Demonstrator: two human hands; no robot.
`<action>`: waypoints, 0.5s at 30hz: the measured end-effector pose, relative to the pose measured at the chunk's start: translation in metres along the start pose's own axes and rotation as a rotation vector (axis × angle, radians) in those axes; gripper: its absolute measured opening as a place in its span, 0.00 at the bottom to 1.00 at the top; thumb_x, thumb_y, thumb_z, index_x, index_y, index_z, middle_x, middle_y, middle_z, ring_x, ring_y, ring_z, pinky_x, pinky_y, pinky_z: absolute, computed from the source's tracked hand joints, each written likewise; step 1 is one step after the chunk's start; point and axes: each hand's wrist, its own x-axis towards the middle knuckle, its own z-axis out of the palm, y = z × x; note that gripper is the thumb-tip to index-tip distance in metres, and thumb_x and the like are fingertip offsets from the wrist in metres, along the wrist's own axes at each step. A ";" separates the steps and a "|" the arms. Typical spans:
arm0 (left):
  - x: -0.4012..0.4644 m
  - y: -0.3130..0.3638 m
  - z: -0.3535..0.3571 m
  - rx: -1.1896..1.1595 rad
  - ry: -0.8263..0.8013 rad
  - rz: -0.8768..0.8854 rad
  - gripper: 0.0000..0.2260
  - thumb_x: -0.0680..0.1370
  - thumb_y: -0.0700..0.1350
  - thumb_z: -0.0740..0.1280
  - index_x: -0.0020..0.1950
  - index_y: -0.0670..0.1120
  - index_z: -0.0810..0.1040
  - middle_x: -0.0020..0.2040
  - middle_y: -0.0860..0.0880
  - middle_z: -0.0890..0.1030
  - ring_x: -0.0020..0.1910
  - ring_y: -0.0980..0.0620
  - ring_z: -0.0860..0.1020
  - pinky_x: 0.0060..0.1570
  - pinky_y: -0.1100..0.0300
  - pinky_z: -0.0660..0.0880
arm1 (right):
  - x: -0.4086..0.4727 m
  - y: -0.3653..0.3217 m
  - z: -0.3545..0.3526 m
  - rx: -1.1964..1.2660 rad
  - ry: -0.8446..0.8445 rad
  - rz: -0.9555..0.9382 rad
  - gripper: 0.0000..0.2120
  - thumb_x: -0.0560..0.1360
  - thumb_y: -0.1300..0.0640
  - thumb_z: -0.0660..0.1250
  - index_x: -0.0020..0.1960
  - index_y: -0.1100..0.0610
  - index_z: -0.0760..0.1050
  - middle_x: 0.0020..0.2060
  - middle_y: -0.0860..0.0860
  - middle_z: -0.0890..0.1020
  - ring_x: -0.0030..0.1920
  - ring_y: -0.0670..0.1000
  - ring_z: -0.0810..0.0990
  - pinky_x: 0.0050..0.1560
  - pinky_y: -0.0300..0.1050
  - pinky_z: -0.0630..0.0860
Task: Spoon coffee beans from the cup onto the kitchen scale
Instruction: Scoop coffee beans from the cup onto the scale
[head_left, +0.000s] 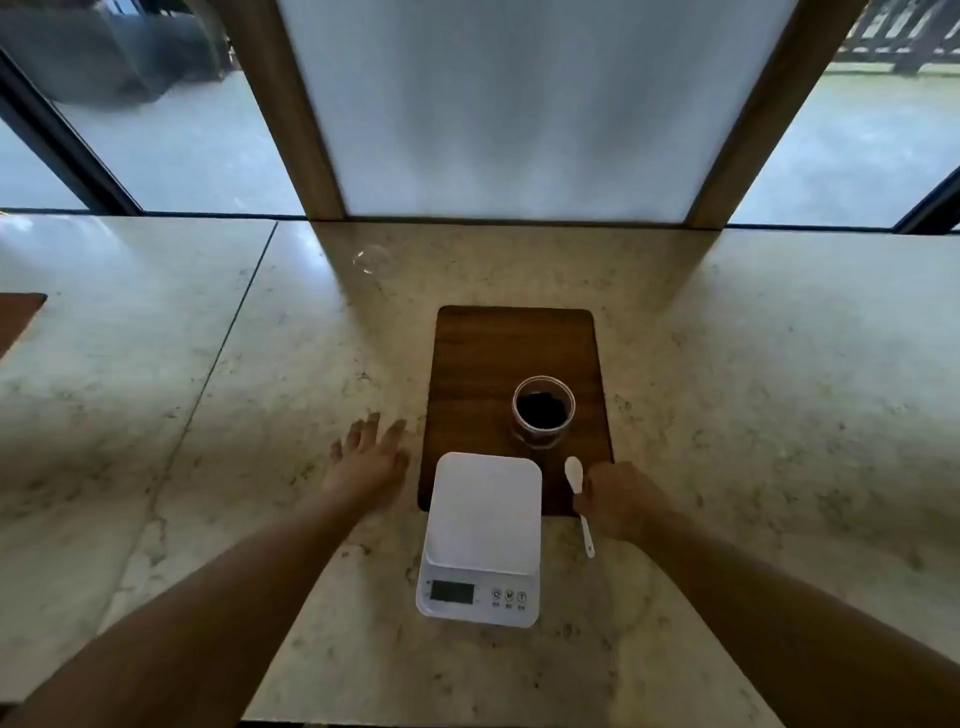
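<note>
A clear cup (544, 411) with dark coffee beans in its bottom stands on a dark wooden board (511, 343). In front of it sits a white kitchen scale (483, 535), its platform bare and its display dark. My right hand (621, 499) is closed around the middle of a white plastic spoon (574, 474), just right of the scale; the bowl points toward the cup and the handle sticks out toward me. My left hand (371, 457) rests flat on the marble counter, fingers spread, left of the board and holding nothing.
A clear plastic lid (372, 258) lies on the marble counter (208, 415) at the back left. A second wooden board's corner (18, 317) shows at the far left edge. A frosted panel with wooden posts (493, 104) rises behind the counter.
</note>
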 end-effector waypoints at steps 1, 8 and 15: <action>-0.001 -0.002 0.004 0.031 -0.008 -0.001 0.25 0.83 0.57 0.46 0.80 0.56 0.47 0.82 0.46 0.44 0.80 0.42 0.42 0.76 0.38 0.43 | -0.001 0.002 0.007 -0.010 -0.048 0.023 0.14 0.76 0.48 0.66 0.53 0.58 0.76 0.46 0.54 0.83 0.38 0.51 0.78 0.39 0.43 0.75; 0.002 -0.007 0.037 0.052 -0.005 0.025 0.26 0.83 0.56 0.44 0.80 0.55 0.39 0.81 0.46 0.37 0.79 0.44 0.35 0.76 0.42 0.36 | -0.001 0.010 0.036 0.010 -0.006 0.115 0.10 0.75 0.53 0.67 0.52 0.58 0.77 0.47 0.55 0.84 0.44 0.54 0.82 0.44 0.46 0.78; 0.006 -0.009 0.063 0.085 0.102 0.040 0.29 0.82 0.60 0.42 0.79 0.53 0.33 0.80 0.44 0.33 0.77 0.43 0.31 0.74 0.41 0.32 | -0.001 0.018 0.043 0.034 0.016 0.157 0.11 0.75 0.50 0.68 0.44 0.57 0.76 0.39 0.53 0.81 0.40 0.53 0.79 0.41 0.47 0.78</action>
